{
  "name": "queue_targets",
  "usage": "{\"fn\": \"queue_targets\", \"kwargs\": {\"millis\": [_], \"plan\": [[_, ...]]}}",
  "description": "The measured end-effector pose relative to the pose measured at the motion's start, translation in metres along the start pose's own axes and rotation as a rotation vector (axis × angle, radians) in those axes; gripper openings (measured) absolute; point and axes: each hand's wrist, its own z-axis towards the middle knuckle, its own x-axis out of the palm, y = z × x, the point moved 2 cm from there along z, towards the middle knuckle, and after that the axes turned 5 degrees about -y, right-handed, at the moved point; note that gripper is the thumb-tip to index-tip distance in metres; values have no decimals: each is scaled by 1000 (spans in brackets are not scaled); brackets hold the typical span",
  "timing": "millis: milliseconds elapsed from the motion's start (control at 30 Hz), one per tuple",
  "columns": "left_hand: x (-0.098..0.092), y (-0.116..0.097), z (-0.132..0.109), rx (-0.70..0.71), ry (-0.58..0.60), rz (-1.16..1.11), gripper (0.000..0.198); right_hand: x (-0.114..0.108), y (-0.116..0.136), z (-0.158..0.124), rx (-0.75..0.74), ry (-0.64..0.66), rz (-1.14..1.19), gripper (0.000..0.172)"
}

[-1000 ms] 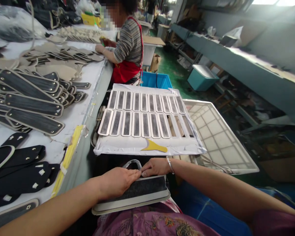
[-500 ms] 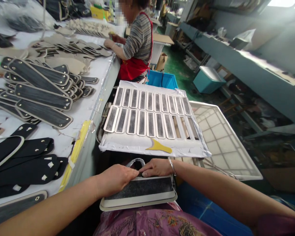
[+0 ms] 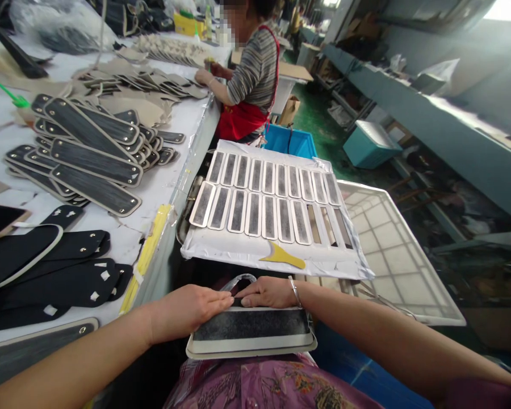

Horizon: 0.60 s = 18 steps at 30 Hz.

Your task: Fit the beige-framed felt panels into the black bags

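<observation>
- No words, numbers or signs can be read here.
- The phone point(image 3: 2, 220) has a dark screen, with no letters to read.
- The yellow box point(image 3: 189, 25) is too blurry to read.

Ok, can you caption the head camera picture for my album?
Left hand and right hand at the far edge of a dark panel, with strips on a white board beyond.
</observation>
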Motion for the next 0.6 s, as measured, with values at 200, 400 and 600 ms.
{"fn": "queue_targets", "kwargs": {"millis": [200,400,600], "plan": [[-11,-2,-21,-31,-16,84,39,7,9,22,-84,32,-23,38],[-16,-7,-31,-46,-62,129,35,15,13,46,-104,39,-104,37],[-7,-15,-37,-141,-68,250,35,20,22,64,-99,54,-179,40]]}}
